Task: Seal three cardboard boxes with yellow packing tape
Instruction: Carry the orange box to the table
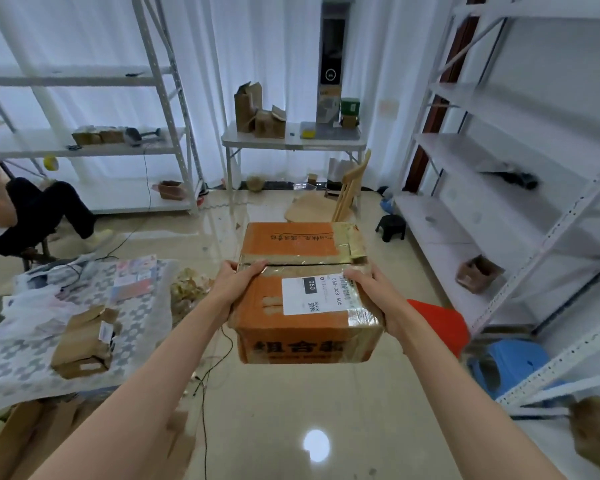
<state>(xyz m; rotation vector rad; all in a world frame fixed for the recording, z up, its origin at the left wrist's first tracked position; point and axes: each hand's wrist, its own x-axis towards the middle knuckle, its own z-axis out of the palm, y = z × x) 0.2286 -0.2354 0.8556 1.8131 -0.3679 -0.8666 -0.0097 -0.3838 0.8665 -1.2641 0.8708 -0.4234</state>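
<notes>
Left hand (238, 284) grips the left top edge of the orange cardboard box (305, 306), fingers curled over the rim onto the lid, thumb side along the wall. Right hand (371, 289) grips the opposite edge, fingers on the lid beside the white shipping label (314, 294), palm against the right wall. Both forearms are stretched forward and converge on the box, which is held in the air above the tiled floor (274, 410), clear of any support. Its 2 top flaps meet at a dark seam; old glossy tape shows along the right edge.

Left of the box, a tabletop with a patterned cover (132, 341) carries a smaller brown box (84, 341) lying on its side, plus plastic bags. A yellow tape roll (51, 162) shows at the far left shelving. A seated person (32, 213) is at the far left. Ahead, a wooden chair (343, 192) lies tilted on the floor before a white folding table (293, 142) bearing cartons. White metal shelves (499, 168) line the right; a blue stool (510, 362) and a red object (440, 323) sit just beside the right arm.
</notes>
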